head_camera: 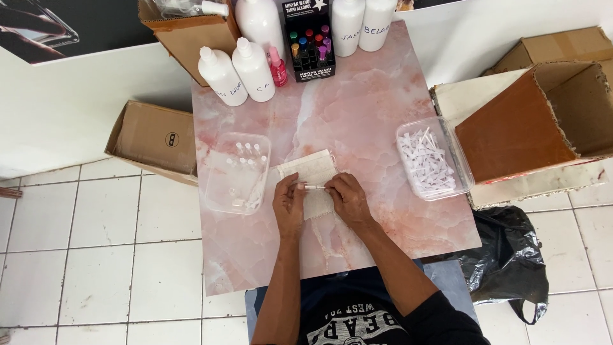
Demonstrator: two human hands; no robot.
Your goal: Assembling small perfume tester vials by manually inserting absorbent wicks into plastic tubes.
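Both my hands are over the pale cloth [314,174], which lies near the middle of the pink marble table [377,108]. Left hand [289,203] sits at the cloth's lower-left edge, fingers curled and pinching the left end of a small thin tube [313,187]. Right hand [347,198] is at the cloth's lower-right edge, fingertips pinched on the tube's other end. The tube lies roughly level between the two hands, just above the cloth; too small to tell whether it touches the fabric.

Left of the cloth, just beside it: a clear plastic tray [235,172] with a few small vials standing in its far half. Right of the cloth, apart from it: a second clear tray [433,158], packed with small white parts.

Beyond the cloth, at the table's far edge: two white bottles [237,73] side by side, a small pink bottle [277,66] just beside them, then a black display rack [310,45] of small bottles with coloured caps, then two taller white bottles [361,22].

Further from the cloth, off the table: an open brown cardboard box [530,121] on the right, tipped on its side, with a black plastic bag [507,262] on the white tiled floor [96,255] in front of it. A flat cardboard box [156,140] is at the table's left side.
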